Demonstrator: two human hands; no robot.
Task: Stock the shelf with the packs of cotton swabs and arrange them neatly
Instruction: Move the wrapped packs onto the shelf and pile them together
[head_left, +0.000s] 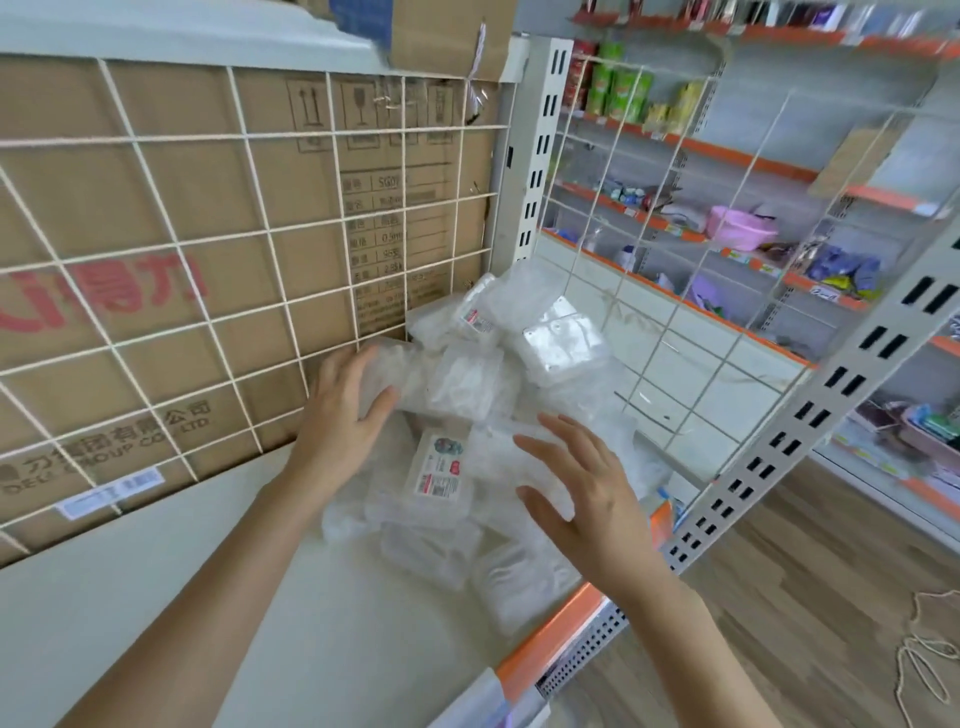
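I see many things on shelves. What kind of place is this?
Probably a small shop: metal shelves with orange price strips carry packaged goods, and clear packs of cotton swabs lie heaped on the near shelf.

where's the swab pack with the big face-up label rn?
Head view, centre of the pile on the white shelf: the big-label pack lies between the left hand, which grips a clear pack, and the open right hand.
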